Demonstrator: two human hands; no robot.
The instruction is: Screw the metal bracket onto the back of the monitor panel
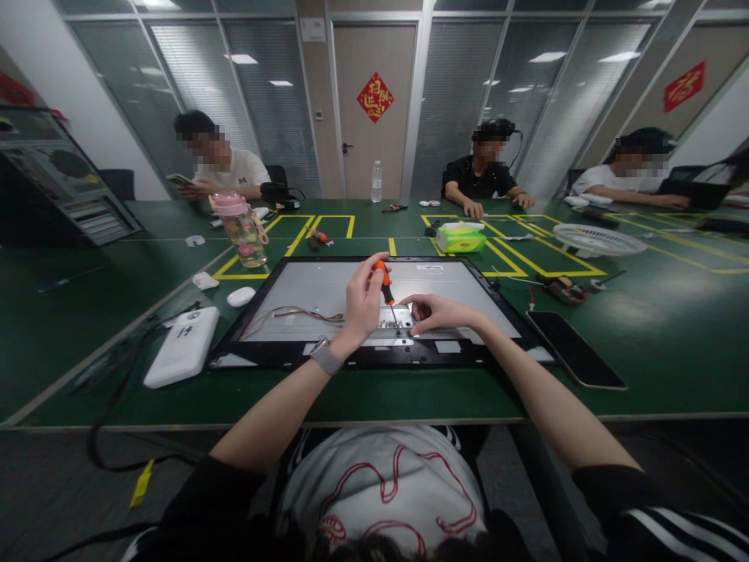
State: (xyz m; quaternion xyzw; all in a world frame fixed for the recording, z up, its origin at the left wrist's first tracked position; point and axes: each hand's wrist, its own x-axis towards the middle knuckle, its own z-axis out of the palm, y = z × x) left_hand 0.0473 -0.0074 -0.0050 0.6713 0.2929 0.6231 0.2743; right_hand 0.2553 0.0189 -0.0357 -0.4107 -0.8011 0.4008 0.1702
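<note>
The fingers [366,282] of your left hand [361,303] are closed round the orange handle of the screwdriver [384,284]. It stands nearly upright, with its tip down on the metal plate [393,326] at the near edge of the panel [328,290]. Your right hand [440,314] sits just at three o'clock of the tip, fingers [419,305] curled and bunched, tips resting on the plate. Whether they pinch anything small cannot be told.

The panel lies flat, face down, straight ahead at twelve o'clock, its black frame close to the table edge. The work in hand looks like turning a screw in that plate. Judging from this, the next move calls for keeping the shaft square to the plate and the right fingertips steady beside the tip without crowding it.

Loose wires [292,314] trail across the panel at nine o'clock of the plate, near but clear of the tip. A white box [184,345] lies at nine o'clock off the frame, and a dark phone [576,350] at three o'clock. At eleven o'clock stands a pink bottle [243,230], at one o'clock a green tissue pack [461,237]. Nothing blocks either hand. Other people sit at the far side, well apart.
</note>
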